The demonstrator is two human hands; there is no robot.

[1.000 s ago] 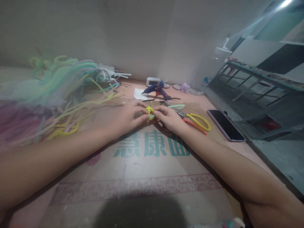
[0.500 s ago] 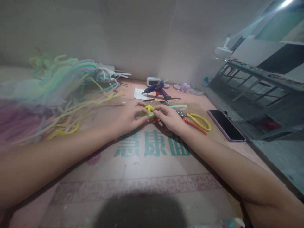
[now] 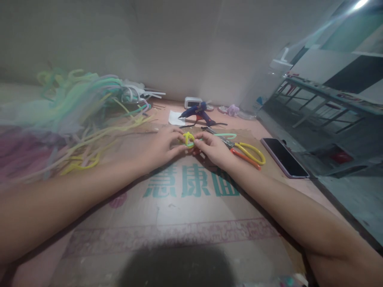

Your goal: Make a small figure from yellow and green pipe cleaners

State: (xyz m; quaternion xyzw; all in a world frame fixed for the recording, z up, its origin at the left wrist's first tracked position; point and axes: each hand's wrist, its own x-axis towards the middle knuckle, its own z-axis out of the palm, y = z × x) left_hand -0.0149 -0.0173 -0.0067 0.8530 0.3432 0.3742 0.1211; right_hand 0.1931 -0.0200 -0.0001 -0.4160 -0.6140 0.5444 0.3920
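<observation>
A small round shape of bent yellow pipe cleaner (image 3: 188, 137) is held between my two hands above the cardboard. My left hand (image 3: 166, 147) pinches its left side with thumb and fingers. My right hand (image 3: 214, 149) is closed at its right side on a mint-green pipe cleaner (image 3: 229, 136), which crosses the low part of the yellow shape and runs out behind the hand to a hooked end. Touching or just behind my right hand lie pliers (image 3: 247, 153) with one yellow and one orange handle; the hand partly hides their jaws.
Loose pastel pipe cleaners (image 3: 98, 91) are heaped at the left, blurred. A blue glue gun (image 3: 196, 111) rests at the back near a small white device (image 3: 193, 102). A phone (image 3: 284, 157) lies by the right edge, with a clear bottle (image 3: 265, 87) behind. Printed cardboard (image 3: 173, 215) covers the table.
Almost nothing differs. The yellow shape has turned very slightly between my fingers, while both hands stay where they were.
</observation>
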